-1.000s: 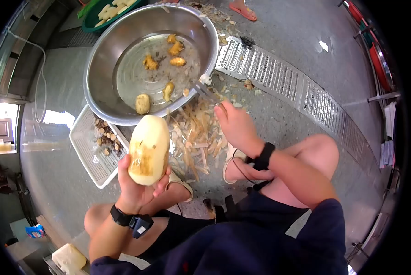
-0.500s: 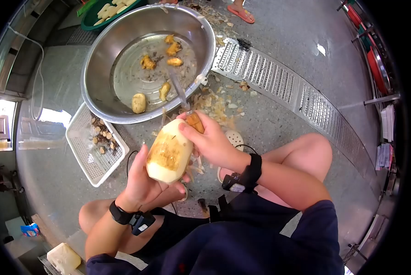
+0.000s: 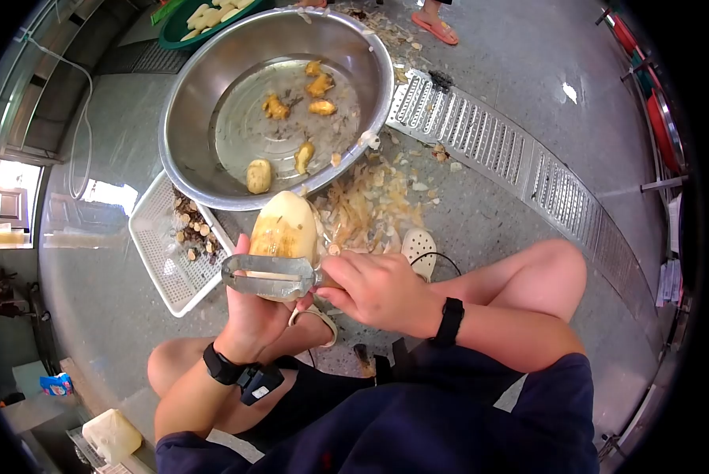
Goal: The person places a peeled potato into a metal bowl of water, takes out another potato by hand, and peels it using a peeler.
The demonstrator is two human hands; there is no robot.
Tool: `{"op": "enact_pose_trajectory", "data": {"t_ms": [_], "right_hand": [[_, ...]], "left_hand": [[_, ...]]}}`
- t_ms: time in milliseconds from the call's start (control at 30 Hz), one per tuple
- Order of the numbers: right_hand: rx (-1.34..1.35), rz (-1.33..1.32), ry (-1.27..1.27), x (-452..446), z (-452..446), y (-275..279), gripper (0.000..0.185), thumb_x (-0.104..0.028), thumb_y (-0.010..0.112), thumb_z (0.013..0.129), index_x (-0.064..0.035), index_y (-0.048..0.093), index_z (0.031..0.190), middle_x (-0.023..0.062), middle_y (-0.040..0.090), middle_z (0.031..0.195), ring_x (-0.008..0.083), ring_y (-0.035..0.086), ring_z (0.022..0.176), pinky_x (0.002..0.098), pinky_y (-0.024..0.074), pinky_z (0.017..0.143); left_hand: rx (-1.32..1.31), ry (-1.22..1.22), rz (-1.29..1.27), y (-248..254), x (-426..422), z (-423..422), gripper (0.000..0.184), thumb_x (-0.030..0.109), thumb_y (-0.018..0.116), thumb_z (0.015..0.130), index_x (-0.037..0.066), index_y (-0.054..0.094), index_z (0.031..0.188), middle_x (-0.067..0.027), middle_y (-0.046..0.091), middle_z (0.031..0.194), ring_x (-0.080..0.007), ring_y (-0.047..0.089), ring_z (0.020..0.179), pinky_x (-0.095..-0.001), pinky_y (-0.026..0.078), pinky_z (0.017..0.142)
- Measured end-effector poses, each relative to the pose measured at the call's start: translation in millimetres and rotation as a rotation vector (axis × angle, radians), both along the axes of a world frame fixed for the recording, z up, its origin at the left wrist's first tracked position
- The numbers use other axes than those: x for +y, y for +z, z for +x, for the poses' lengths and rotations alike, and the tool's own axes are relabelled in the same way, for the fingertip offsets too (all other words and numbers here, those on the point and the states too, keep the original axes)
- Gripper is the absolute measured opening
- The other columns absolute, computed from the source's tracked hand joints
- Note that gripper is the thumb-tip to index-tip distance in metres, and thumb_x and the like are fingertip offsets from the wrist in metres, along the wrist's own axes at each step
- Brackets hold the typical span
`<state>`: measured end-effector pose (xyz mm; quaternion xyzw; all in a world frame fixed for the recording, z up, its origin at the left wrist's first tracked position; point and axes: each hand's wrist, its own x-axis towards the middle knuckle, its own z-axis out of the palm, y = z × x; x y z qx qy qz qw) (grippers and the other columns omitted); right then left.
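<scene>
A large, mostly peeled potato (image 3: 285, 225) rests in my left hand (image 3: 253, 316), whose fingers curl around its lower end. A band of brown skin still shows across its middle. My right hand (image 3: 378, 291) is closed around the handle of a peeler (image 3: 267, 276) with a wide, flat, slotted metal blade. That blade lies across the potato's near part, over my left fingers; whether it touches the flesh I cannot tell. Beyond the potato stands a big metal basin (image 3: 182, 170) with shallow water, several knobbly ginger pieces (image 3: 275, 107) and a small potato (image 3: 260, 176).
A white plastic basket (image 3: 161, 257) with dark scraps and pale slices stands left of my hands. Peelings (image 3: 366, 197) litter the floor beside the basin. A metal drain grate (image 3: 489, 134) curves rightward. A green tub (image 3: 182, 33) of peeled potatoes and another person's sandalled foot (image 3: 435, 28) are behind.
My right hand has turned the peeler from pointing toward the basin to lying crosswise over the potato. The potato is more upright, and the whole view has shifted slightly.
</scene>
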<state>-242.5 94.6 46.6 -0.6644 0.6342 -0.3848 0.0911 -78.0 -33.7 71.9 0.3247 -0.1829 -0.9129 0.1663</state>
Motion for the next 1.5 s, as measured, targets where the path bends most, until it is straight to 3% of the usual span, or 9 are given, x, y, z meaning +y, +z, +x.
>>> {"op": "enact_pose_trajectory", "data": {"t_ms": [500,600,700,800,1000,1067,1133,1333,1500], "right_hand": [[-0.071,0.099,-0.05,-6.3,-6.4,-21.2,0.029,-0.04,0.063,0.098,-0.011,0.059,0.1,0.0087,0.063,0.074,0.03,0.066,0.063,0.0407,0.0499,0.051],[-0.06,0.132,-0.07,-8.4,-10.7,-26.2,0.029,-0.04,0.062,0.099,-0.0111,0.058,0.1,0.0087,0.064,0.073,0.0306,0.067,0.063,0.0416,0.05,0.051],[-0.044,0.142,-0.064,-7.8,-11.7,-29.8,0.029,-0.04,0.061,0.1,-0.011,0.057,0.101,0.0087,0.065,0.073,0.0308,0.067,0.063,0.0422,0.0498,0.05],[-0.066,0.192,-0.037,-7.3,-14.9,-27.7,0.028,-0.034,0.066,0.096,-0.008,0.058,0.104,0.0118,0.066,0.078,0.0325,0.068,0.069,0.0426,0.0523,0.056],[-0.173,0.342,-0.035,-7.8,-16.6,-30.0,0.023,-0.03,0.058,0.101,-0.0072,0.06,0.105,0.0143,0.066,0.08,0.0382,0.067,0.071,0.048,0.0529,0.059],[-0.002,0.322,-0.261,-9.4,-80.4,-130.2,0.024,-0.028,0.053,0.104,-0.0049,0.06,0.104,0.0197,0.066,0.079,0.0435,0.066,0.074,0.0524,0.0516,0.063],[-0.274,0.437,-0.534,-10.8,-91.6,-63.6,0.027,-0.027,0.051,0.106,-0.002,0.059,0.102,0.0243,0.063,0.076,0.0468,0.063,0.075,0.0539,0.0499,0.068],[-0.426,0.454,-0.342,-1.6,-46.1,-55.9,0.028,-0.026,0.051,0.106,0.0005,0.055,0.099,0.0264,0.059,0.076,0.0478,0.057,0.072,0.0505,0.0467,0.067],[-0.629,0.371,-0.294,-7.5,-36.1,-27.3,0.027,-0.026,0.052,0.106,0.0002,0.059,0.11,0.019,0.057,0.073,0.0329,0.057,0.064,0.0423,0.0444,0.062]], "left_hand": [[-0.197,0.016,-0.105,-12.7,-5.2,-2.3,0.068,0.063,0.033,0.103,0.009,0.052,0.139,-0.0132,0.068,0.114,-0.0291,0.066,0.086,-0.0353,0.048,0.065],[-0.21,0.015,-0.158,-15.5,-5.2,-2.5,0.067,0.059,0.028,0.105,0.006,0.049,0.14,-0.0165,0.064,0.119,-0.0301,0.065,0.085,-0.0305,0.043,0.053],[-0.148,-0.052,-0.151,-24.7,-9.9,4.0,0.066,0.062,0.031,0.104,0.011,0.051,0.139,-0.0125,0.067,0.119,-0.0313,0.066,0.089,-0.038,0.051,0.068],[-0.257,0.018,-0.127,-22.2,-6.4,-0.3,0.066,0.062,0.032,0.103,0.01,0.051,0.14,-0.0131,0.067,0.119,-0.0315,0.066,0.089,-0.0405,0.053,0.071],[-0.137,-0.043,-0.115,-35.0,-15.1,7.7,0.065,0.059,0.035,0.103,0.007,0.049,0.14,-0.0176,0.067,0.117,-0.031,0.067,0.078,-0.039,0.056,0.065],[-0.209,0.017,-0.336,-16.2,-2.4,7.2,0.074,0.062,0.029,0.102,0.003,0.048,0.143,-0.021,0.065,0.11,-0.0292,0.061,0.064,-0.0314,0.043,0.047],[-0.076,0.076,-0.305,9.0,3.6,12.2,0.081,0.067,0.032,0.099,0.002,0.046,0.144,-0.0255,0.064,0.105,-0.0287,0.059,0.062,-0.0315,0.041,0.041],[0.052,0.022,-0.211,1.6,-28.9,19.7,0.082,0.067,0.034,0.099,0.0,0.047,0.144,-0.0258,0.062,0.11,-0.0273,0.053,0.058,-0.0295,0.037,0.042],[0.065,-0.025,-0.091,-1.2,-23.8,17.1,0.079,0.067,0.03,0.101,0.003,0.045,0.146,-0.0284,0.061,0.109,-0.0294,0.054,0.058,-0.0289,0.039,0.039]]}}
